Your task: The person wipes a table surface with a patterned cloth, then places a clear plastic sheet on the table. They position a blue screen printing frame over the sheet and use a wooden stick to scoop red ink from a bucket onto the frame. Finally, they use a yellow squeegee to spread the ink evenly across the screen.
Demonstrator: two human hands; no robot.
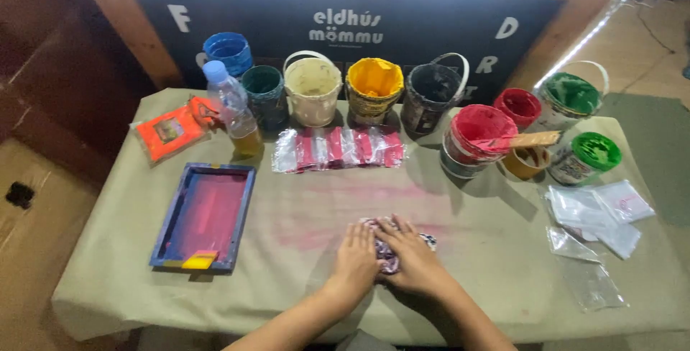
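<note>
A: What's on the wide olive cloth-covered desk [467, 279]?
B: A crumpled dark-and-pink patterned rag [392, 250] at the near middle.
A: And the grip?
B: Left hand [356, 257] and right hand [410, 254] press it flat-palmed, fingers spread, the rag mostly under the right

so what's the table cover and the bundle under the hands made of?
Table cover: looks like matte olive cloth, creased, pink-stained. Bundle: seemingly a soft patterned rag, crumpled under the left hand and right hand; mostly hidden, so unsure.
</note>
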